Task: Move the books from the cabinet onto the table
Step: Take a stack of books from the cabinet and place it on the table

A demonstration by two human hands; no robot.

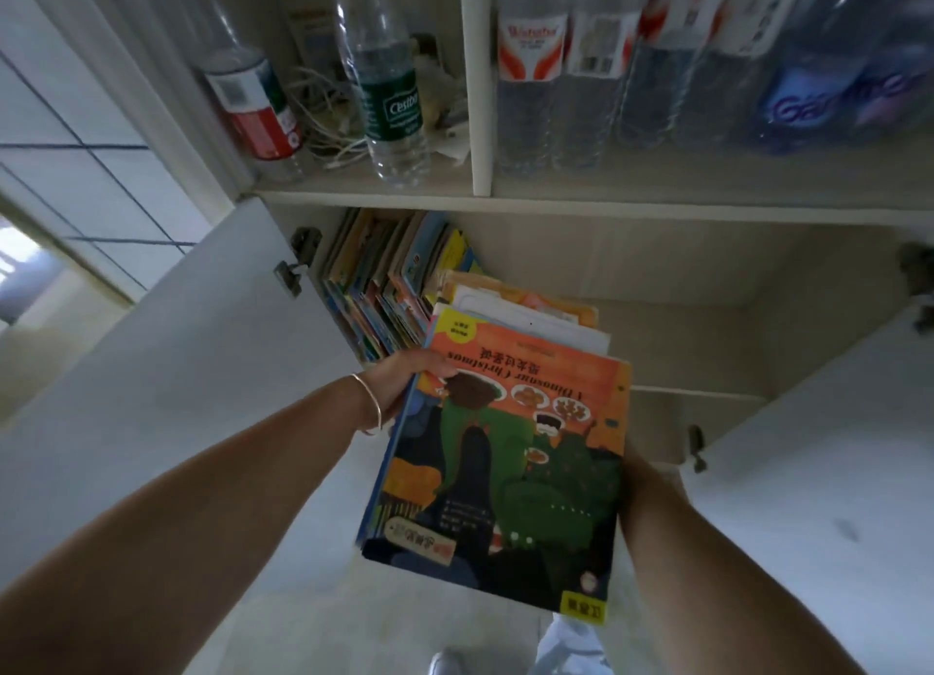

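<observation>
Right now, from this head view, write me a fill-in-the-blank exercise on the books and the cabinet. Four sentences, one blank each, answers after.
1. The top book of the held stack has a cover with the English words "A ____ Christmas".
2. The left hand grips the stack, and its wrist wears a thin ____.
3. More books stand in the cabinet on the ____ side of the lower compartment.
4. The shelf above the books holds plastic ____.

Missing words: Dinosaur; bracelet; left; bottles

One held book stack (505, 452); one shelved book row (384, 285); two loose bottles (389, 93).
</observation>
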